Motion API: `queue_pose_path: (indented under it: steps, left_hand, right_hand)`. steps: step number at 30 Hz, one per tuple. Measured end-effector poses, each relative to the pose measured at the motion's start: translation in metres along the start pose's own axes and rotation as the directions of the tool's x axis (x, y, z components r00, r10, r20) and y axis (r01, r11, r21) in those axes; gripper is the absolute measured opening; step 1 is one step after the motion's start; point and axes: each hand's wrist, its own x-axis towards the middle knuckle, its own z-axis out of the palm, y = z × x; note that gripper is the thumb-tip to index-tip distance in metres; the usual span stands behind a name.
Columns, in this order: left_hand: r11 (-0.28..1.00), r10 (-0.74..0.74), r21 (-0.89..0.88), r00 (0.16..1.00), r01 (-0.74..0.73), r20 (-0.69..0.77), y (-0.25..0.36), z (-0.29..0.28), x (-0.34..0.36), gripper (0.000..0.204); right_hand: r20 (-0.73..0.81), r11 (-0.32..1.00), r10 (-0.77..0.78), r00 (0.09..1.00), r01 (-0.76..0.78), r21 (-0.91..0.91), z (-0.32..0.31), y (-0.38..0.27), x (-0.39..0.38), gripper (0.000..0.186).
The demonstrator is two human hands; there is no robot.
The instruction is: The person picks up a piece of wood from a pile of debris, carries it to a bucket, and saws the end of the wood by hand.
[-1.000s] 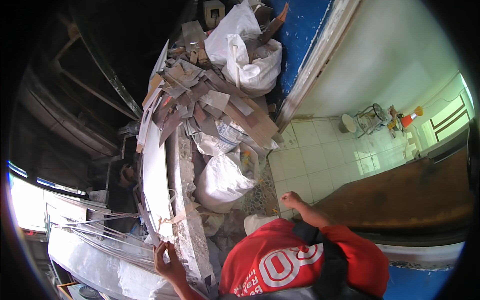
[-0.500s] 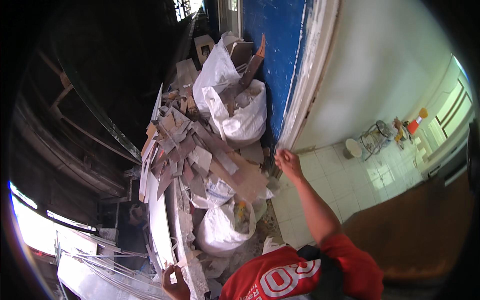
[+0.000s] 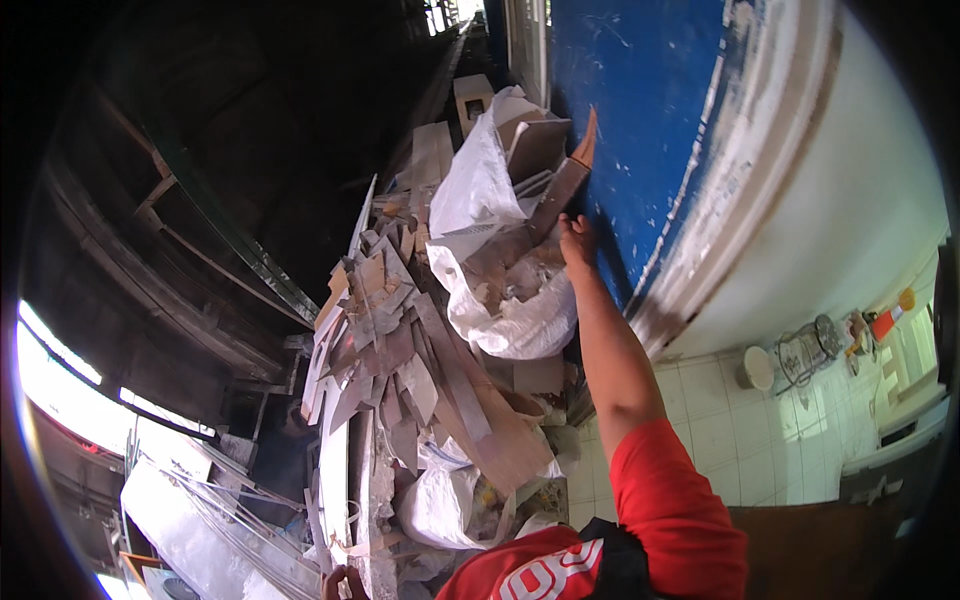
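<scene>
My right hand [image 3: 575, 240] is stretched forward at the lower end of a brown broken board [image 3: 562, 190], fingers slightly bent and apart. The board stands in a white woven sack [image 3: 510, 315] of rubble, beside a second white sack [image 3: 465, 190] holding flat offcuts. My left hand [image 3: 340, 585] is at the bottom edge, fingers curled by a pale upright strip [image 3: 335, 510]; what they hold, if anything, is hidden. A heap of grey-brown panel offcuts [image 3: 390, 330] lies left of the sacks.
A blue wall [image 3: 640, 120] and pale door frame stand at right, beside a tiled floor [image 3: 720, 440] with a bucket [image 3: 755, 368]. Another white sack [image 3: 440, 510] lies low among the debris. Metal bars and a white sheet [image 3: 175, 510] are at lower left.
My right hand has moved up and forward from the lower right to the board in the sack. The view has shifted toward the sacks and blue wall; my left hand is lower in view.
</scene>
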Motion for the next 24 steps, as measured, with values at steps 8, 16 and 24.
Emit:
queue_pose_path:
  steps: [8,16,24]
  left_hand:
    - [0.996,-0.013,0.085,0.992,0.024,-0.123,0.026,0.004,-0.005,0.021]
    - [0.995,-0.073,0.063,0.991,0.08,-0.116,0.036,0.022,0.005,0.024]
    - [0.998,0.046,-0.047,0.995,-0.051,-0.087,0.033,0.039,0.029,0.016]
  right_hand:
    - [-0.049,0.986,0.163,0.985,-0.161,0.047,0.032,-0.022,0.05,0.067]
    - [0.064,0.992,-0.119,0.991,0.115,0.061,0.039,-0.03,0.071,0.039]
    - [0.064,0.904,-0.329,0.942,0.295,0.309,0.058,-0.114,0.069,0.034]
